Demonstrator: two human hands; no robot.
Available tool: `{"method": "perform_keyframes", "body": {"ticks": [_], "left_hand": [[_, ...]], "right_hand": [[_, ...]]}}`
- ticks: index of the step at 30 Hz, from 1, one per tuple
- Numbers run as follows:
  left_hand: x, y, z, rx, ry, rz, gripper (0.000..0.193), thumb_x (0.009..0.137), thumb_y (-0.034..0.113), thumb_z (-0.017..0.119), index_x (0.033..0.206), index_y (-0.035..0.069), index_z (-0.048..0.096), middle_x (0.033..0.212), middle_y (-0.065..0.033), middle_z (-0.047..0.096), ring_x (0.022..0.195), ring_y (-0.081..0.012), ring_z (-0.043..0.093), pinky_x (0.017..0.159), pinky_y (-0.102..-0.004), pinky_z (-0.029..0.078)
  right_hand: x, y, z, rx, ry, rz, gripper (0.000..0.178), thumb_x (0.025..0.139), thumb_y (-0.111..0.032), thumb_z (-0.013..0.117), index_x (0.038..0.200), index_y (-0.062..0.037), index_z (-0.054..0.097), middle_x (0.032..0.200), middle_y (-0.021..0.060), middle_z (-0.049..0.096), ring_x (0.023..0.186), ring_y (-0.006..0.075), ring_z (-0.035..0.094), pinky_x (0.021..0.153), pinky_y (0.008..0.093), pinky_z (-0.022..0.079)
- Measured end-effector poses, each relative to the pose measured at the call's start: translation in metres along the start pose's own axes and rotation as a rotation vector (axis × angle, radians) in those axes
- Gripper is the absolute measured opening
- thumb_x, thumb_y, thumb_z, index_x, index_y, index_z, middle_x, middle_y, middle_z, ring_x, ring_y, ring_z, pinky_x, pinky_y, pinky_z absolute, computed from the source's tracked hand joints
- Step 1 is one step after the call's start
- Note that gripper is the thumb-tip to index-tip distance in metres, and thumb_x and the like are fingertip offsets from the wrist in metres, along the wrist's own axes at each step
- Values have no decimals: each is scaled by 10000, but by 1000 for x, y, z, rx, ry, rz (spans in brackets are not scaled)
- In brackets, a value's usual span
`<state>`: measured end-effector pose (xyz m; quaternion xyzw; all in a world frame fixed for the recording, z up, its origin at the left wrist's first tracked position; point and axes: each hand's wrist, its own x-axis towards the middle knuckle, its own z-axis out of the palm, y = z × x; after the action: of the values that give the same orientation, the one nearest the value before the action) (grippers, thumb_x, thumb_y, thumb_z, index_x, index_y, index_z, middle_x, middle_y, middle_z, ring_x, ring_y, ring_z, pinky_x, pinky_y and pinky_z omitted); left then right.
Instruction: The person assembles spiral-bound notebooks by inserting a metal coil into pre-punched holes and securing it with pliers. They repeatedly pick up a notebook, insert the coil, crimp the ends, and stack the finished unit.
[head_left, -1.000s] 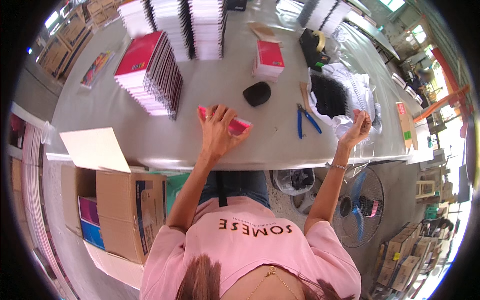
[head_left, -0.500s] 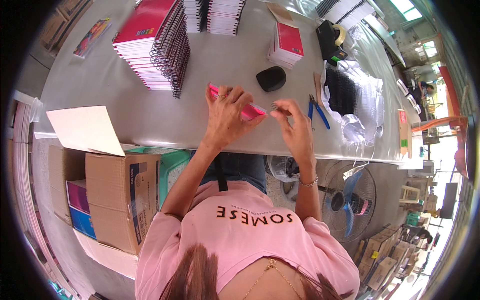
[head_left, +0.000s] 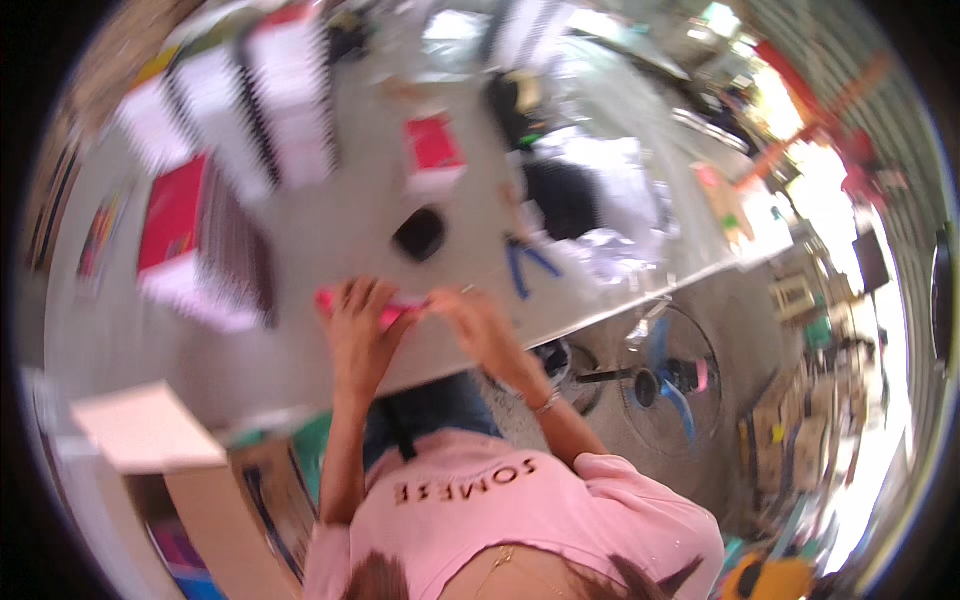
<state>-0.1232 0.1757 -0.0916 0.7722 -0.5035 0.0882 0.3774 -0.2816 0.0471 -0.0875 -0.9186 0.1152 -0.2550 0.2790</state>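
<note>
Just above the table's near edge, my left hand is closed round a small red-pink notebook, fingers over its top and thumb on the near side. At its right end is my right hand, fingers curled together. Blur hides what they pinch. A black rounded object lies beyond my hands. To its right are blue-handled pliers. A short stack of red notebooks stands farther back. On the left rises a tall stack of red spiral notebooks.
More notebook stacks stand at the far left. A tape dispenser and black coils on crumpled white wrapping are at the back right. An open cardboard box is at lower left, a standing fan at right.
The whole view has swung and blurred; table items sit lower and farther left, and more stacks show at the far left. My hands stay together at the notebook, the right nearer its end.
</note>
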Motion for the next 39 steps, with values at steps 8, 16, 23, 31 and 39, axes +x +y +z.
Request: {"method": "perform_keyframes", "body": {"ticks": [8, 16, 23, 31, 39], "left_hand": [[4, 8, -4, 177, -46, -28, 365, 772, 386, 762, 990, 138, 607, 1019, -42, 558, 1089, -298, 497, 1039, -564, 279], [1, 11, -9, 170, -69, -77, 262, 845, 261, 711, 1042, 132, 598, 1043, -44, 553, 1132, -290, 489, 1068, -557, 262], [-1, 2, -4, 142, -47, -128, 325, 844, 251, 730, 1112, 130, 592, 1127, -69, 551, 1197, -289, 472, 1062, -552, 277], [-1, -3, 9, -84, 334, -270, 720, 714, 282, 870, 1271, 45, 480, 1263, -159, 476, 1216, -343, 458, 1000, -470, 386], [-16, -29, 14, -184, 103, -223, 790, 683, 370, 886, 1212, 19, 416, 1104, -135, 434, 1074, -327, 459, 949, -417, 404]], "right_hand": [[15, -15, 3, 113, 15, 110, 155, 963, -127, 564, 1072, -68, 471, 933, 112, 627, 974, 342, 598, 898, 444, 401], [21, -19, 4, 83, -75, 172, 109, 960, -113, 570, 1051, -63, 536, 1041, 100, 591, 1034, 303, 576, 911, 435, 396], [26, -16, 5, 20, 46, 112, 170, 949, -128, 585, 1090, -71, 511, 1015, 83, 591, 1020, 268, 576, 895, 424, 399], [32, -8, 8, 12, -14, 150, 90, 945, -151, 598, 970, -75, 555, 1023, 60, 613, 1008, 264, 578, 868, 437, 415], [69, 56, 4, -62, 28, 54, 322, 860, -235, 741, 1036, -80, 520, 1305, 261, 475, 1155, 454, 480, 1007, 454, 387]]}}
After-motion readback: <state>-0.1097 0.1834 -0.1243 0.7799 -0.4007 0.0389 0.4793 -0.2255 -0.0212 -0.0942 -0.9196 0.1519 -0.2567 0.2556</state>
